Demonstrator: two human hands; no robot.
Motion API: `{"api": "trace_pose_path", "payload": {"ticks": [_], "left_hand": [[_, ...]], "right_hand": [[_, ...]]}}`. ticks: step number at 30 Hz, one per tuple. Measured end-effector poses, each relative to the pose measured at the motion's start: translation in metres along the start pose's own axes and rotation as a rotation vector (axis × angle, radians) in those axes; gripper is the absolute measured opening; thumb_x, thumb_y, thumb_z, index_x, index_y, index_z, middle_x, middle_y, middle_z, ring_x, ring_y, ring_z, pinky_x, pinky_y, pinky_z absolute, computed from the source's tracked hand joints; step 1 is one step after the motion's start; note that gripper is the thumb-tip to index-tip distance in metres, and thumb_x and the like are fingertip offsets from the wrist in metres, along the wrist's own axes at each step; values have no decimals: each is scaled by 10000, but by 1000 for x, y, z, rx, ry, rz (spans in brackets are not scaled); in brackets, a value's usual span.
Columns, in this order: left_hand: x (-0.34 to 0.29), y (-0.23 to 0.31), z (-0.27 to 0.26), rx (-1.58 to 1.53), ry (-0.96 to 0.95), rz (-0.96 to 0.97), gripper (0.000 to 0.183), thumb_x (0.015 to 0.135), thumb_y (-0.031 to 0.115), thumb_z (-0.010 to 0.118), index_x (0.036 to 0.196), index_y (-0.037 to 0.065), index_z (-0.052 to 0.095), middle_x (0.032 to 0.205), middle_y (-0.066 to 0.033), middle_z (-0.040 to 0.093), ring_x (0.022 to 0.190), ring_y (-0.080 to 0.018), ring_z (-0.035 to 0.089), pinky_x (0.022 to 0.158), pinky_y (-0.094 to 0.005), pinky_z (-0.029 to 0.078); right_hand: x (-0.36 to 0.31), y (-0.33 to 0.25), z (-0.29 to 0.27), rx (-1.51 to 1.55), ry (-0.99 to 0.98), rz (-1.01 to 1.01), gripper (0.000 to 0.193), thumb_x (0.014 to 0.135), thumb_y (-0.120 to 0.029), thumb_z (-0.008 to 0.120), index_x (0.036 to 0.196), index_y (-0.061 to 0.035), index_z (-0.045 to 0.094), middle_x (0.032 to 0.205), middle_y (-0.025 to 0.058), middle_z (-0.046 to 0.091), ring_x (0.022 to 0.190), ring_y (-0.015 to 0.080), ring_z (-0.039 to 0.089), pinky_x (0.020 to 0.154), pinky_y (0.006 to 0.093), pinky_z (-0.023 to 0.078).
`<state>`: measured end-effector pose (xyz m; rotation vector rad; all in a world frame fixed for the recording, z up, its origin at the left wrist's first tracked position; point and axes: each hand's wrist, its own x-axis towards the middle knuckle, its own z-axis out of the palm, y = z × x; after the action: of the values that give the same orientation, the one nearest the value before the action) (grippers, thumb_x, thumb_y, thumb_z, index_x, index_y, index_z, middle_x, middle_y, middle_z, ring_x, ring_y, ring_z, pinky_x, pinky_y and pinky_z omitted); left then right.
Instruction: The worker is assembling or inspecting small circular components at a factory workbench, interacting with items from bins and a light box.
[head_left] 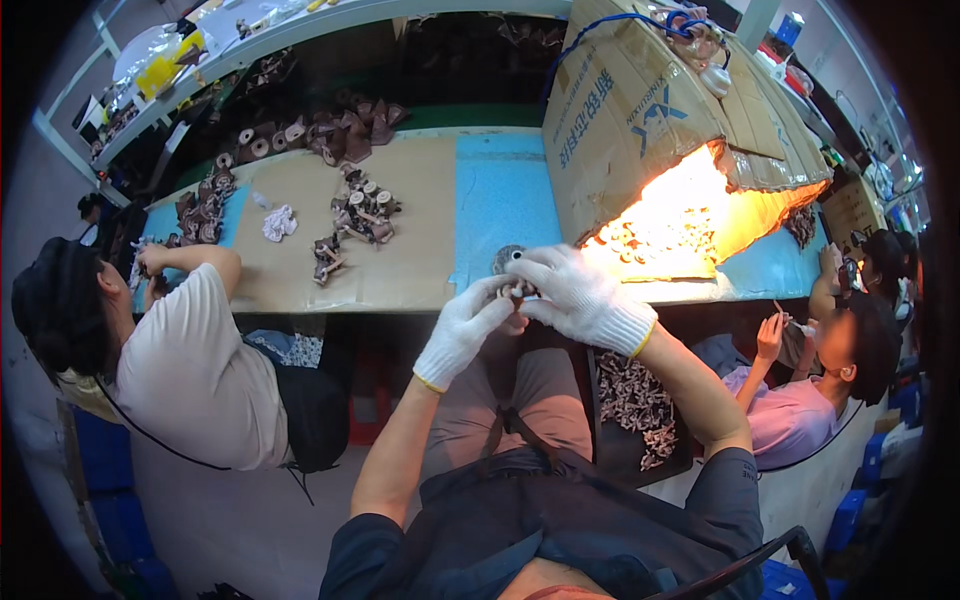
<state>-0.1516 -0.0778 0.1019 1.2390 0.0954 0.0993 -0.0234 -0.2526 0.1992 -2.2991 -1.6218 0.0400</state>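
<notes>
In white knitted gloves, my left hand (pixel 462 332) and my right hand (pixel 582 296) meet at the table's front edge, above my lap. Their fingers are closed together around a small brown piece (pixel 517 294); most of it is hidden by the gloves, so its exact kind cannot be made out. Just beyond the fingertips is a round grey object (pixel 507 258) with a dark ring on it, partly covered by my right hand. To the right, a brightly lit opening in a cardboard box (pixel 610 110) shows many small pieces (pixel 650 242) inside.
Brown figure-like parts (pixel 365 212) and a crumpled white wad (pixel 280 223) lie on the cardboard-covered table (pixel 420 270). A dark tray of small pieces (pixel 636 410) sits beside my right leg. Co-workers sit at left (pixel 205 350) and right (pixel 800 410). A shelf (pixel 330 28) spans the back.
</notes>
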Motion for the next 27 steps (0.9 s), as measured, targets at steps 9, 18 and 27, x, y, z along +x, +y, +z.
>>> {"api": "trace_pose_path", "payload": {"ticks": [9,18,27], "left_hand": [[-26,12,-5,75,-126,-90,354,1134,307,575,1235,-17,678,940,-111,750,822,-174,748,743,-292,595],[-45,32,19,323,-209,-157,272,1128,273,583,1071,27,682,777,-9,667,694,-90,640,639,-286,540],[-61,3,22,1146,-152,311,123,929,104,643,1049,78,656,879,-139,702,731,-356,700,667,-448,567]], "right_hand": [[-29,-4,2,305,-99,180,404,974,-340,703,1232,-30,690,1084,218,760,1051,401,736,889,489,595],[-59,-18,11,351,16,20,253,933,-188,742,1129,-40,681,935,152,744,850,368,742,764,434,597],[-95,-58,92,771,336,436,198,1051,-137,637,1173,6,573,900,144,729,795,222,751,697,364,601]]}}
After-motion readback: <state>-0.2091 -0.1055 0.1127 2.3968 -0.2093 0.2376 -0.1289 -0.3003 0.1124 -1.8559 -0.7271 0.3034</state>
